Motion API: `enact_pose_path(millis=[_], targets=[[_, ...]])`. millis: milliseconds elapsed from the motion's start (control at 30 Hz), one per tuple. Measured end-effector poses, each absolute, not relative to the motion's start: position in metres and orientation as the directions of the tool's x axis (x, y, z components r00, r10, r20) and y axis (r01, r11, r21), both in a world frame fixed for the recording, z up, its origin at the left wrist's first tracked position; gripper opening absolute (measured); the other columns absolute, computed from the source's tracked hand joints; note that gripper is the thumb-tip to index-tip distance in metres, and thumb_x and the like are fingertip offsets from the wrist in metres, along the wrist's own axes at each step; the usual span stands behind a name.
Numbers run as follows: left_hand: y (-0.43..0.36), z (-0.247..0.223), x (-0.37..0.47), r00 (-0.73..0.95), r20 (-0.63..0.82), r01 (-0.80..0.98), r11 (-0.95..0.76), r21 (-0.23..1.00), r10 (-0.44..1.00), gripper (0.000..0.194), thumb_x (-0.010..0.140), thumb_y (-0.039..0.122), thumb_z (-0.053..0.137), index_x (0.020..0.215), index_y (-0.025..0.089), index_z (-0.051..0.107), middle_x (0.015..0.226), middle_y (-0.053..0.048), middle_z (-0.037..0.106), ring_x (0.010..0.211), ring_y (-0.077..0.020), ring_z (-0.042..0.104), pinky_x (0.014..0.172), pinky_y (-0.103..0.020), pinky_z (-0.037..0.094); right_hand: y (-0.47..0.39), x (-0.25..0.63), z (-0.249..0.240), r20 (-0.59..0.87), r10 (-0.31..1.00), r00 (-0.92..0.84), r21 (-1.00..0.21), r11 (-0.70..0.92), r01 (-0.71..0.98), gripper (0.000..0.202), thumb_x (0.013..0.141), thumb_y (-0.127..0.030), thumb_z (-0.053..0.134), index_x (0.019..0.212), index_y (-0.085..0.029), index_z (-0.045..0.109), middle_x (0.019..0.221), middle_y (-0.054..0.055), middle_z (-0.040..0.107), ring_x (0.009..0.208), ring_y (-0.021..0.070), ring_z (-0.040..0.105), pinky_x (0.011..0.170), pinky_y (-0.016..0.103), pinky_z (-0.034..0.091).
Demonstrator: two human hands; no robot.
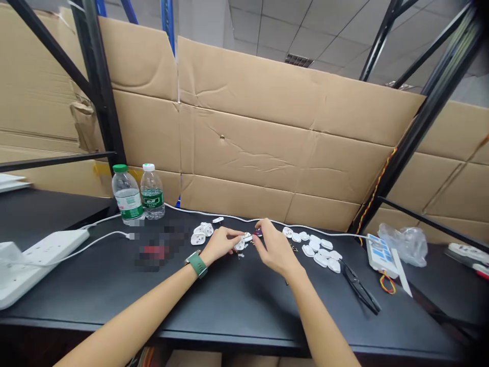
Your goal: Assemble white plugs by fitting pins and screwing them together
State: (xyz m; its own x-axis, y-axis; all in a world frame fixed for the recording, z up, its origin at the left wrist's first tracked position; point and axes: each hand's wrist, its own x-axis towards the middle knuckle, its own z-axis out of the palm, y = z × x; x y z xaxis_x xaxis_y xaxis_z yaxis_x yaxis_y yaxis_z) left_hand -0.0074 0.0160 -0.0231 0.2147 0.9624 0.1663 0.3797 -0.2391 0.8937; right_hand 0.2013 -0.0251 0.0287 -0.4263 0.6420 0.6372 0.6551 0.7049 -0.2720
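Observation:
My left hand (220,245), with a green-strapped watch (197,264) on the wrist, pinches a small white plastic plug part (240,244). Close to it on the right, my right hand (277,251) is closed with thumb and fingers on a small dark purple-red piece (258,233), too small to name. The two held pieces nearly meet; whether they touch, I cannot tell. Left of my hands sit several white plug housings (198,238). Right of them several white oval covers (321,259) lie spread out, and small brass-coloured pins (294,248) lie near my right hand.
Two water bottles (128,204) stand at the back left, near a white power strip (42,260). Black-framed glasses (359,288), a white-and-blue box (382,257) and a clear plastic bag (407,244) lie right. A cardboard wall (267,153) backs the black table (229,311).

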Motion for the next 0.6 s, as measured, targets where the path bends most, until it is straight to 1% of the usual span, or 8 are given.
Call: enact_pose_path(millis=[100, 167, 233, 333, 400, 467, 567, 600], targets=[[0.016, -0.022, -0.008, 0.178, 0.161, 0.37, -0.217, 0.903, 0.971, 0.042, 0.081, 0.042, 0.065, 0.11, 0.015, 0.076, 0.081, -0.008, 0.076, 0.056, -0.0156, 0.064, 0.048, -0.023, 0.049, -0.022, 0.206, 0.028, 0.613, 0.619, -0.491, -0.333, 0.766, 0.55, 0.015, 0.098, -0.025, 0.043, 0.097, -0.022, 0.057, 0.092, 0.006, 0.065, 0.08, 0.0195, 0.061, 0.071, 0.029, 0.045], [0.016, -0.022, -0.009, 0.15, 0.165, 0.375, -0.21, 0.903, 0.975, 0.041, 0.082, 0.04, 0.064, 0.111, 0.015, 0.075, 0.081, -0.008, 0.076, 0.055, -0.0154, 0.065, 0.049, -0.023, 0.05, -0.017, 0.211, 0.024, 0.626, 0.625, -0.466, -0.342, 0.758, 0.556, 0.016, 0.098, -0.028, 0.046, 0.091, -0.022, 0.059, 0.082, 0.005, 0.064, 0.073, 0.0187, 0.06, 0.068, 0.029, 0.043], [0.015, -0.023, -0.008, 0.129, 0.169, 0.385, -0.206, 0.899, 0.977, 0.041, 0.084, 0.04, 0.06, 0.112, 0.015, 0.075, 0.079, -0.008, 0.076, 0.053, -0.0155, 0.065, 0.052, -0.024, 0.051, -0.011, 0.213, 0.02, 0.618, 0.657, -0.431, -0.34, 0.718, 0.607, 0.021, 0.099, -0.033, 0.047, 0.085, -0.022, 0.059, 0.068, 0.001, 0.061, 0.06, 0.0168, 0.056, 0.06, 0.027, 0.039], [0.012, -0.023, -0.006, 0.151, 0.182, 0.368, -0.226, 0.902, 0.972, 0.041, 0.085, 0.04, 0.059, 0.113, 0.015, 0.075, 0.084, -0.009, 0.076, 0.057, -0.0177, 0.068, 0.054, -0.026, 0.052, -0.006, 0.213, 0.015, 0.621, 0.679, -0.391, -0.269, 0.654, 0.707, 0.033, 0.1, -0.039, 0.044, 0.075, -0.022, 0.057, 0.057, 0.0, 0.056, 0.05, 0.0159, 0.053, 0.054, 0.027, 0.032], [0.01, -0.023, -0.003, 0.158, 0.209, 0.4, -0.256, 0.88, 0.965, 0.041, 0.085, 0.041, 0.058, 0.112, 0.016, 0.075, 0.079, -0.007, 0.076, 0.056, -0.0178, 0.067, 0.056, -0.026, 0.05, -0.006, 0.212, 0.015, 0.644, 0.681, -0.349, -0.202, 0.59, 0.782, 0.039, 0.101, -0.039, 0.042, 0.069, -0.022, 0.055, 0.053, 0.001, 0.055, 0.048, 0.0164, 0.052, 0.054, 0.028, 0.028], [0.008, -0.022, 0.0, 0.133, 0.259, 0.453, -0.292, 0.842, 0.956, 0.041, 0.086, 0.042, 0.056, 0.11, 0.016, 0.076, 0.072, -0.005, 0.074, 0.055, -0.0178, 0.066, 0.058, -0.026, 0.049, -0.009, 0.212, 0.017, 0.659, 0.682, -0.318, -0.181, 0.553, 0.813, 0.037, 0.1, -0.039, 0.042, 0.071, -0.022, 0.055, 0.056, 0.002, 0.058, 0.052, 0.0175, 0.055, 0.054, 0.028, 0.028], [0.006, -0.02, 0.002, 0.113, 0.326, 0.508, -0.336, 0.793, 0.939, 0.041, 0.087, 0.042, 0.054, 0.11, 0.017, 0.076, 0.074, -0.006, 0.074, 0.058, -0.0182, 0.065, 0.062, -0.027, 0.047, -0.013, 0.217, 0.024, 0.655, 0.685, -0.319, -0.264, 0.603, 0.753, 0.019, 0.097, -0.038, 0.048, 0.095, -0.022, 0.057, 0.081, 0.005, 0.066, 0.069, 0.0202, 0.062, 0.061, 0.028, 0.038], [0.005, -0.019, 0.003, 0.112, 0.341, 0.523, -0.348, 0.779, 0.933, 0.04, 0.088, 0.042, 0.053, 0.11, 0.017, 0.076, 0.075, -0.006, 0.075, 0.059, -0.0184, 0.064, 0.063, -0.027, 0.047, -0.014, 0.219, 0.026, 0.654, 0.678, -0.336, -0.296, 0.638, 0.711, 0.017, 0.097, -0.035, 0.048, 0.1, -0.022, 0.057, 0.087, 0.006, 0.067, 0.075, 0.0208, 0.063, 0.065, 0.028, 0.041]])
